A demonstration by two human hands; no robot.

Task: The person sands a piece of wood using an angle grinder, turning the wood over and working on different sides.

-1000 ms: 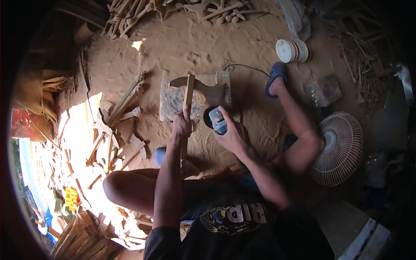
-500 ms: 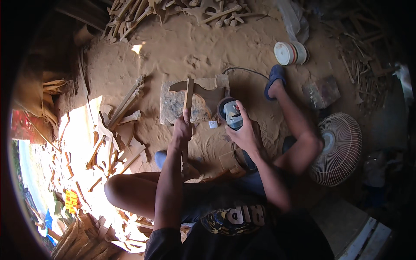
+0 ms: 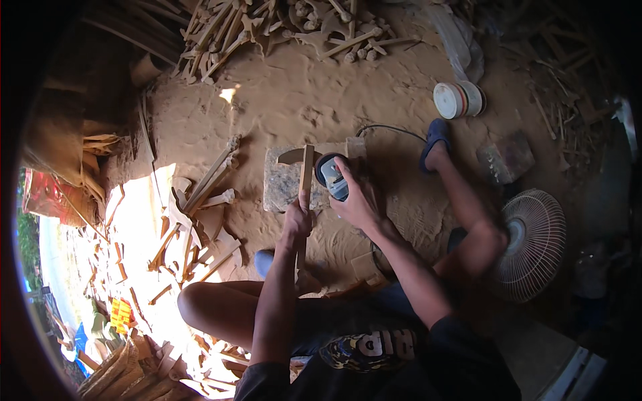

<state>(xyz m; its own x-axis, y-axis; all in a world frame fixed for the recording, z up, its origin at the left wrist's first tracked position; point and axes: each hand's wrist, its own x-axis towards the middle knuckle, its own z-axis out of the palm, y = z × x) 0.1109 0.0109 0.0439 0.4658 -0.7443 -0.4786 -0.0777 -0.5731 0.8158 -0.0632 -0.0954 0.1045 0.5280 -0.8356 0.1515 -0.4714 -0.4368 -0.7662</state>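
A round white-caged floor fan (image 3: 535,244) stands at the right on the sawdust-covered ground (image 3: 294,100). A flat grey stone block (image 3: 284,187) supports the long carved wooden piece (image 3: 305,175), gripped by the closed left hand (image 3: 298,219). The right hand (image 3: 361,200) wraps the grey handheld power grinder (image 3: 332,177) just beside it.

We see a white fan (image 3: 535,244) at the right, a white tub (image 3: 458,99) on the sandy floor (image 3: 294,100), and wood offcuts (image 3: 200,214) at the left.
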